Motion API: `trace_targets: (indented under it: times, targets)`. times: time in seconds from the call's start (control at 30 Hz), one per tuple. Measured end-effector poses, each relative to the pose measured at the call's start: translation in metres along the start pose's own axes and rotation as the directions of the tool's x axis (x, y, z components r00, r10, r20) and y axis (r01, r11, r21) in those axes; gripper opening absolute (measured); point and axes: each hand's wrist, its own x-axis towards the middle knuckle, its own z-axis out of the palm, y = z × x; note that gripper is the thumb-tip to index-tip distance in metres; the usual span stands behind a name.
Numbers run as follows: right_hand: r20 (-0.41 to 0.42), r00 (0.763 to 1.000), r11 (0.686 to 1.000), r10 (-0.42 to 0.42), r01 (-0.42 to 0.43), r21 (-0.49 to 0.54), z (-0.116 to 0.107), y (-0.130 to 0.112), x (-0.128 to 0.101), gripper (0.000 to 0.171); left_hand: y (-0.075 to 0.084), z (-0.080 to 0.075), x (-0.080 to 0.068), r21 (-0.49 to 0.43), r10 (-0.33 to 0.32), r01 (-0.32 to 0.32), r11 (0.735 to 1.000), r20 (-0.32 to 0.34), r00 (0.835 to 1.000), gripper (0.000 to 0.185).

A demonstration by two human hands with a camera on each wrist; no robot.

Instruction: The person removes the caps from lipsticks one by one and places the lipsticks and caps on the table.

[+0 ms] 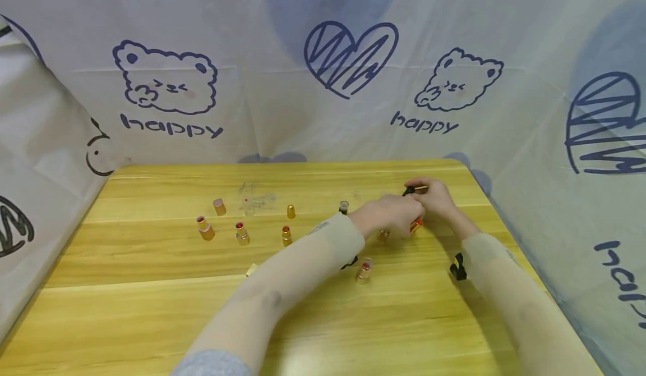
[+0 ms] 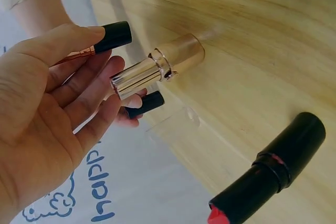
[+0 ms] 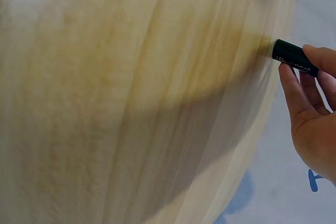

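Note:
My left hand (image 1: 393, 214) pinches a lipstick (image 2: 113, 36) with a black end and a coppery tube between thumb and fingers. Beside its lower fingers stands a shiny gold lipstick tube (image 2: 157, 66). Just to the right, my right hand (image 1: 438, 197) holds a black lipstick cap (image 3: 295, 57) with pale lettering by its fingertips, raised over the far right of the table. The two hands overlap in the head view. A black lipstick (image 2: 268, 169) with a red tip stands near the left hand.
Lipsticks (image 1: 204, 229) and a pinkish cap (image 1: 219, 206) stand at left on the wooden table (image 1: 151, 308). A bullet-shaped gold cap (image 1: 291, 211) is mid-table. A lipstick (image 1: 364, 272) is below the left forearm, and a black object (image 1: 458, 267) beside the right sleeve. Printed cloth (image 1: 262, 101) hangs behind.

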Motion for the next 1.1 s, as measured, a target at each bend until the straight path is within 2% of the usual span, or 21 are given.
trace_targets:
  times: [0.27, 0.63, 1.1]
  targets:
    - [0.004, 1.0, 1.0, -0.002, 0.002, -0.013, 0.001, -0.001, 0.001, 0.037, 0.001, 0.003, 0.008, 0.097, -0.034, 0.029, 0.995, 0.051, 0.998, 0.006]
    - [0.023, 1.0, 1.0, 0.012, -0.011, -0.027, 0.003, -0.004, 0.001, 0.037, 0.006, 0.009, 0.012, 0.192, -0.013, 0.0, 0.981, 0.067, 0.998, 0.005]
    - [0.027, 1.0, 1.0, 0.01, -0.009, -0.017, 0.002, 0.002, 0.001, 0.036, 0.007, 0.012, 0.019, 0.183, -0.027, 0.016, 0.983, 0.059, 0.998, 0.012]
